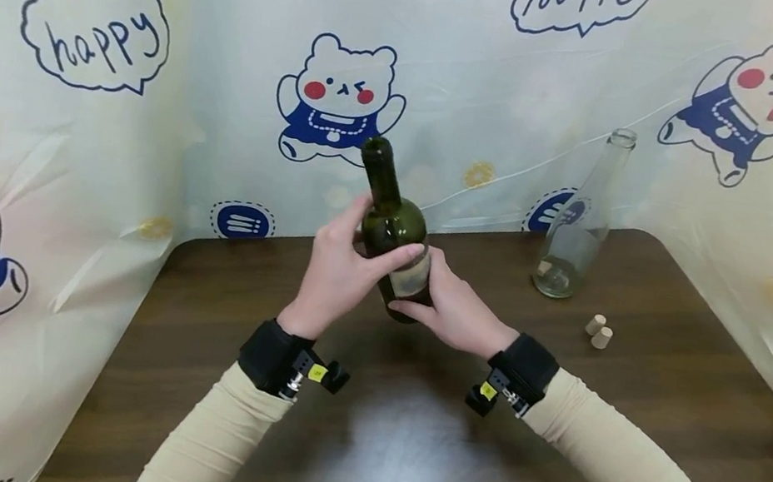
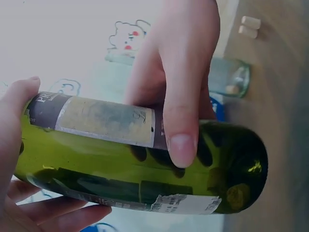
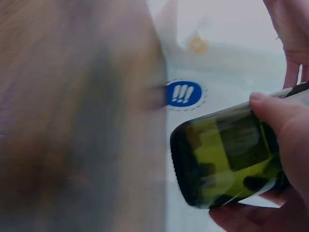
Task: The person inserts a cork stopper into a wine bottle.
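Note:
Both hands hold a green glass wine bottle (image 1: pixel 395 225) above the table, neck tilted up and to the left. The left hand (image 1: pixel 341 263) grips its upper body just below the shoulder, thumb across the front. Lower down, the right hand (image 1: pixel 455 307) grips the body near the base, its thumb (image 2: pixel 183 145) over the glass beside the label (image 2: pixel 106 120). A second, partly torn white label (image 2: pixel 186 204) shows along the other side. Through the glass near the base appears a small brownish round shape (image 2: pixel 237 195). In the right wrist view the bottle's base points left, over the table edge.
A clear glass bottle (image 1: pixel 577 237) stands upright at the back right of the brown wooden table (image 1: pixel 208 314), a small pale piece showing in its lower part. Two corks (image 1: pixel 598 331) stand close together in front of it. Printed curtains (image 1: pixel 229 81) hang behind and beside the table.

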The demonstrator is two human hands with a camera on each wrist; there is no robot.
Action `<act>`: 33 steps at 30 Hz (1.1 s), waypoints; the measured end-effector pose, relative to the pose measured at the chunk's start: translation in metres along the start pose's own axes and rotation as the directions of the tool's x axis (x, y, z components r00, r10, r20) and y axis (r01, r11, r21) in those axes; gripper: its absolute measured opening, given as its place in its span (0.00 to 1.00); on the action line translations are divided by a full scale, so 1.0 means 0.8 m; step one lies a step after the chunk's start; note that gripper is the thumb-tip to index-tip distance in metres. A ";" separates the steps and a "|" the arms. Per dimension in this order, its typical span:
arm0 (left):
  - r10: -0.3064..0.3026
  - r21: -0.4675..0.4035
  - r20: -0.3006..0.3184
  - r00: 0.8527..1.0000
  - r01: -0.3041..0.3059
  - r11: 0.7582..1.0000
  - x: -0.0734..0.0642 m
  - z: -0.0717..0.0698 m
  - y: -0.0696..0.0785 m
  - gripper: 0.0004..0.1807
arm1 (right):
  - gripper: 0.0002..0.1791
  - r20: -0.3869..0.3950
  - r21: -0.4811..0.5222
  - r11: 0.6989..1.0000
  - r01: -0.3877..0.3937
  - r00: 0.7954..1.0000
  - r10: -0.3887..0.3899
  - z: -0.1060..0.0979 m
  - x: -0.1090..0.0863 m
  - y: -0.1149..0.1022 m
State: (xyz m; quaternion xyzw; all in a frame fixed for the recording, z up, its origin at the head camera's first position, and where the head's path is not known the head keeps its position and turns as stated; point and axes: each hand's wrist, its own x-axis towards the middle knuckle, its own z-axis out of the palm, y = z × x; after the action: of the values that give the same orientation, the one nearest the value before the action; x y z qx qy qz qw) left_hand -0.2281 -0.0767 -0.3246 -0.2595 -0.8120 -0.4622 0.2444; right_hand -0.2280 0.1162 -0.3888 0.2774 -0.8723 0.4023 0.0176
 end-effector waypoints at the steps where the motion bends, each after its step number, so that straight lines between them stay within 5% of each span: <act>1: -0.002 -0.002 0.007 1.000 0.002 1.000 -0.004 0.006 -0.003 0.38 | 0.47 -0.003 0.010 1.000 -0.003 1.000 0.003 0.003 -0.004 0.007; 10: -0.042 -0.002 0.097 0.994 0.043 0.999 -0.031 0.042 -0.029 0.39 | 0.51 0.000 0.098 0.994 -0.048 0.999 0.048 0.024 -0.022 0.052; 33: -0.094 0.102 0.165 0.982 0.078 0.992 -0.031 0.048 -0.045 0.47 | 0.55 -0.017 0.134 0.991 -0.010 1.000 0.012 0.042 -0.020 0.074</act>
State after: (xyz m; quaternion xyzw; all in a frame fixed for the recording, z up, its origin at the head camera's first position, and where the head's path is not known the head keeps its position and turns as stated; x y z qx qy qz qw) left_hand -0.2393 -0.0637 -0.3804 -0.2506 -0.8614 -0.4092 0.1663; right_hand -0.2377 0.1305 -0.4564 0.2697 -0.8447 0.4623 0.0046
